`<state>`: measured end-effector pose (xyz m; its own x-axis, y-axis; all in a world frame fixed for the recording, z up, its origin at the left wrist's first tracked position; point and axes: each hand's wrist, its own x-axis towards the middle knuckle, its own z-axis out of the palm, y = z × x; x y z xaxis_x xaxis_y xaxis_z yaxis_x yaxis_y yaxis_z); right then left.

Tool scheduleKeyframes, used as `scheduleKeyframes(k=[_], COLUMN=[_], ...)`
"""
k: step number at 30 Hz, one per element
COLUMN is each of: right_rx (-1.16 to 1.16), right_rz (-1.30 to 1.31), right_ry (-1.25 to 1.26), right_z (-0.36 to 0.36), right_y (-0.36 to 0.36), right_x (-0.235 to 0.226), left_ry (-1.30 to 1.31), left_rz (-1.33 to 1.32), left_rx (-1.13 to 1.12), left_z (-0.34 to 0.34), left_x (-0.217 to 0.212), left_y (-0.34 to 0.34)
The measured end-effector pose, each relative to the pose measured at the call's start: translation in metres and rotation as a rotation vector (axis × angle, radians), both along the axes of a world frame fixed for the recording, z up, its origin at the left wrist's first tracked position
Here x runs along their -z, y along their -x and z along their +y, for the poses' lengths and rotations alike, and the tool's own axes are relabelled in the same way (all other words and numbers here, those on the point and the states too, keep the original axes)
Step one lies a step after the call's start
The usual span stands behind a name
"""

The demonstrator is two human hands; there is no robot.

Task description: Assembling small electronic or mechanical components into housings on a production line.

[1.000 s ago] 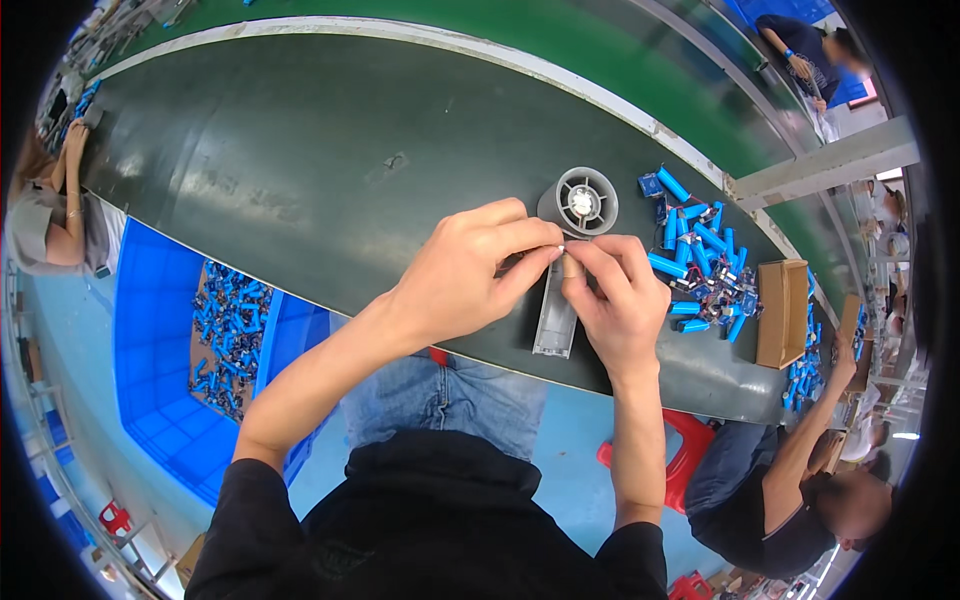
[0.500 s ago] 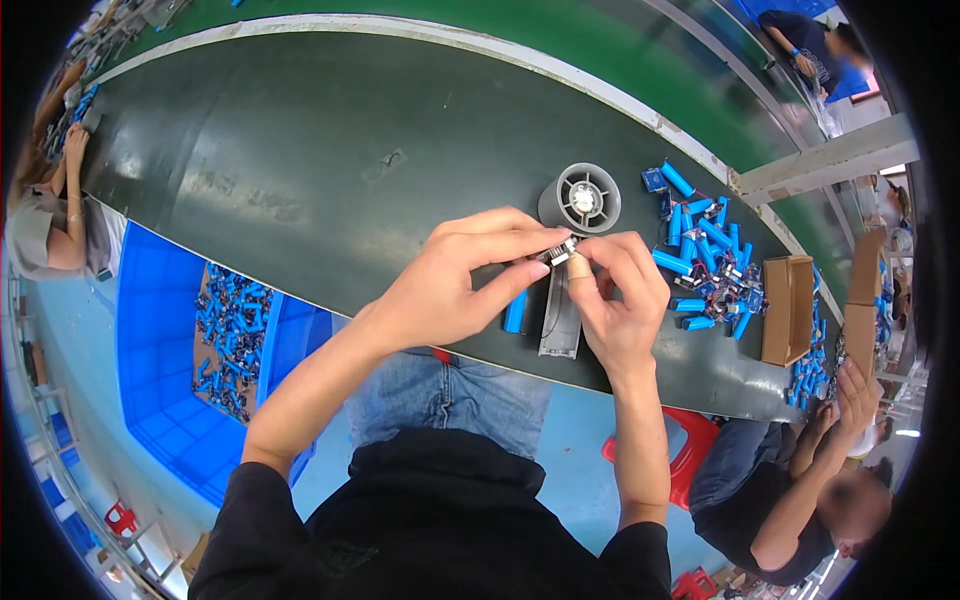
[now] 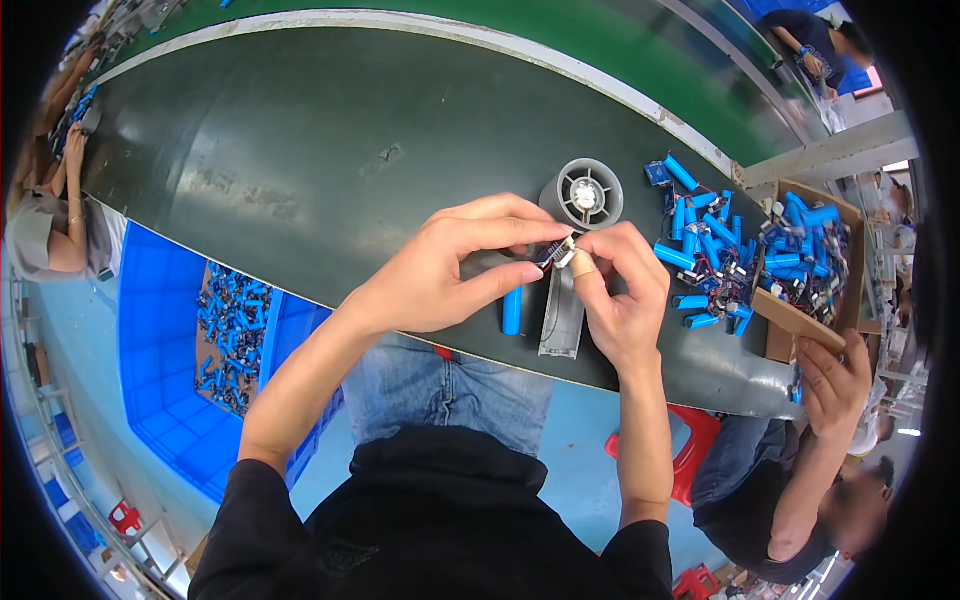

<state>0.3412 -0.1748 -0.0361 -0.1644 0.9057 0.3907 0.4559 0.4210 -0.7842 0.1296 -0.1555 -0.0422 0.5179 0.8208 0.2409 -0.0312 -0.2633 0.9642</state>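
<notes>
We pinch a small dark circuit board between left hand and right hand, above the blue cylindrical cell and grey plastic housing on the bench. A loosened pinch could drop it.

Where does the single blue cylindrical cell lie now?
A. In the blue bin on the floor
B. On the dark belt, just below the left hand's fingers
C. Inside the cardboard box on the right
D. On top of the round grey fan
B: the single blue cell lies on the dark belt, just under the left hand, beside the grey housing.
</notes>
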Motion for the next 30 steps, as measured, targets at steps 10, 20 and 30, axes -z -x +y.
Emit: scheduleKeyframes(k=[10,20,30], right_rx=[-0.040,0.022,-0.047], right_rz=[-0.029,0.024,-0.134], right_ry=[0.001,-0.109,-0.306], right_z=[0.001,0.003,0.006], right_y=[-0.002,-0.001,-0.001], right_x=[-0.002,0.003,0.010], left_ry=[-0.120,-0.163,-0.280], left_rz=[0.005,0.034,0.076], left_rx=[-0.044,-0.049,-0.072], left_z=[0.000,-0.003,-0.003], left_x=[0.006,0.008,0.011], left_y=[0.000,-0.002,-0.002])
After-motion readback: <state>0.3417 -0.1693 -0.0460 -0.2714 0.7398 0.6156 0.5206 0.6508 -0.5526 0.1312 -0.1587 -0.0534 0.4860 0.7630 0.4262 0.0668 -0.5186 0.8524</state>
